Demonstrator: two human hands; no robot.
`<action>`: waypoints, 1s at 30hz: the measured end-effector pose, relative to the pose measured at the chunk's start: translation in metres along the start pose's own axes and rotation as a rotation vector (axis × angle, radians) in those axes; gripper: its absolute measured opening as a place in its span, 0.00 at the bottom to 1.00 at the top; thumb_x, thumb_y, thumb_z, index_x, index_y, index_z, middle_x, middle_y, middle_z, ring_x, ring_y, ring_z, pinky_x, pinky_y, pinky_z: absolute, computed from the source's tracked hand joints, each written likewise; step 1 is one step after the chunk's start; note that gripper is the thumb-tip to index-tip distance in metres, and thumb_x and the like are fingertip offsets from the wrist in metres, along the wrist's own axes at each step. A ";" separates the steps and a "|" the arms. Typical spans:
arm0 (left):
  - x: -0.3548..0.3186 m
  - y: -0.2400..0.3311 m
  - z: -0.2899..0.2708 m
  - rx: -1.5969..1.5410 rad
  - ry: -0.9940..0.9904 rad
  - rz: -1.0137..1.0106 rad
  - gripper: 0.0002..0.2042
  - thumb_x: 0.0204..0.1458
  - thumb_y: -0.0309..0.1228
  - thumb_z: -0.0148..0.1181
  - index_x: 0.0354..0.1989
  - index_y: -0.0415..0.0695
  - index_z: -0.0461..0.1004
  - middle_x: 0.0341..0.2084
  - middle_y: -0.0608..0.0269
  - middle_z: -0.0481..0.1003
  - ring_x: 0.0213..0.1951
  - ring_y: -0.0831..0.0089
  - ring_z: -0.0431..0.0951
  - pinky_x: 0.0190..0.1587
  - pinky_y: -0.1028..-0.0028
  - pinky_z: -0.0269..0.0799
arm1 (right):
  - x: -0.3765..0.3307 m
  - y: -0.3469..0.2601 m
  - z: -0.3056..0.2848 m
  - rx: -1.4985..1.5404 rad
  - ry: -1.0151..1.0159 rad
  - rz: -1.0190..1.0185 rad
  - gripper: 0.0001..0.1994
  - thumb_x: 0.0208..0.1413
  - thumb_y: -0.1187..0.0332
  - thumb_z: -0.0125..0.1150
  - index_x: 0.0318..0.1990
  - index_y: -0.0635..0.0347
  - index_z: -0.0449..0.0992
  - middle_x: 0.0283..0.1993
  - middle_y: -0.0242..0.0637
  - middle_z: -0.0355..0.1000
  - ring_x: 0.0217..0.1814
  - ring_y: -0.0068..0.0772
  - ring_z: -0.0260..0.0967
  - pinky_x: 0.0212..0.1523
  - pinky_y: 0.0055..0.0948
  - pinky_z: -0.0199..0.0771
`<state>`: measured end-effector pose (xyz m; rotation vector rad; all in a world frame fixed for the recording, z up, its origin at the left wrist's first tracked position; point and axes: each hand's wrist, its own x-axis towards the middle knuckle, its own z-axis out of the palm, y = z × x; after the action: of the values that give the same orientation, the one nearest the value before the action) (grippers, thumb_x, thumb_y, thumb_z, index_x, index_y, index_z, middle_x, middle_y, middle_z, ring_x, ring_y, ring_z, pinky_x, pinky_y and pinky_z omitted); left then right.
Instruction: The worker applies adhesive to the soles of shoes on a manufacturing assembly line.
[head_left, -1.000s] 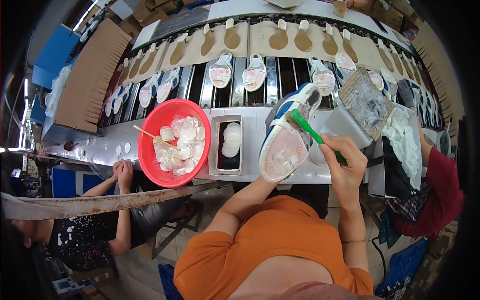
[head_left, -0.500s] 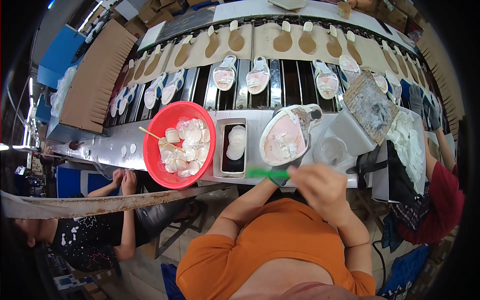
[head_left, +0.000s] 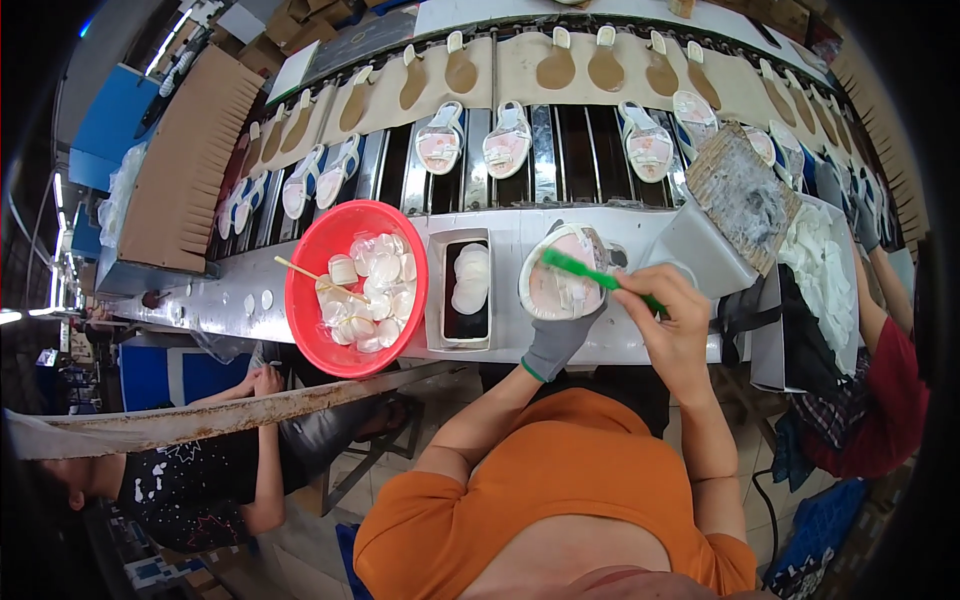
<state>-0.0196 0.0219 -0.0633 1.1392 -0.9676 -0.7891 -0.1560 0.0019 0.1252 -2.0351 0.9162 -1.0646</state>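
Note:
My left hand [head_left: 562,345], in a grey glove with a green cuff, holds a white-edged sandal [head_left: 541,296] from below, over the near edge of the bench. The sandal's pinkish underside faces up, and the gloved fingers behind it are mostly hidden. My bare right hand [head_left: 672,318] is closed round the handle of a green brush [head_left: 590,271]. Its head lies over the sandal's underside; whether the bristles touch it I cannot tell. Left of the sandal stands a white box [head_left: 435,300] with round whitish discs [head_left: 471,280] in it.
A red basin [head_left: 303,320] holds more discs and a stick. Sandals [head_left: 507,145] and brown soles [head_left: 556,70] line the roller conveyor [head_left: 470,195] behind. At right, a stained board [head_left: 738,205] leans beside a box of white material [head_left: 818,290]. People sit at both sides.
My right hand and the brush have moved up, bringing the brush head over the sandal. The sandal has tilted in my left hand, and the grey glove now shows more.

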 end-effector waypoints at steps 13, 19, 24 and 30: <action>0.039 0.055 -0.011 0.514 -0.138 0.166 0.19 0.47 0.28 0.72 0.49 0.41 0.76 0.41 0.60 0.79 0.42 0.70 0.79 0.43 0.70 0.75 | -0.021 0.024 0.007 0.233 -0.114 0.093 0.04 0.50 0.80 0.67 0.35 0.66 0.82 0.34 0.41 0.78 0.35 0.31 0.75 0.35 0.27 0.73; 0.047 0.067 -0.011 0.684 -0.187 0.169 0.25 0.47 0.29 0.72 0.55 0.41 0.73 0.49 0.57 0.77 0.49 0.67 0.78 0.54 0.66 0.73 | -0.021 0.034 0.005 0.292 -0.139 0.150 0.06 0.51 0.78 0.67 0.37 0.66 0.83 0.34 0.40 0.79 0.35 0.31 0.75 0.37 0.27 0.72; 0.055 0.060 -0.015 0.095 -0.128 -0.221 0.21 0.49 0.29 0.71 0.51 0.37 0.75 0.45 0.59 0.79 0.48 0.73 0.78 0.51 0.71 0.74 | -0.034 0.053 -0.040 0.107 0.121 0.300 0.07 0.50 0.80 0.68 0.38 0.67 0.83 0.33 0.34 0.77 0.33 0.21 0.71 0.32 0.22 0.67; 0.054 0.043 -0.036 -0.133 0.045 -0.109 0.30 0.59 0.40 0.61 0.64 0.36 0.60 0.53 0.57 0.71 0.53 0.70 0.72 0.57 0.68 0.68 | -0.063 0.071 -0.075 -0.582 0.069 0.469 0.07 0.51 0.71 0.68 0.38 0.59 0.82 0.33 0.37 0.75 0.33 0.42 0.74 0.33 0.36 0.69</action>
<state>0.0357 -0.0022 -0.0146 1.0956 -0.8089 -0.8988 -0.2670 -0.0020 0.0771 -2.0583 1.7954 -0.6546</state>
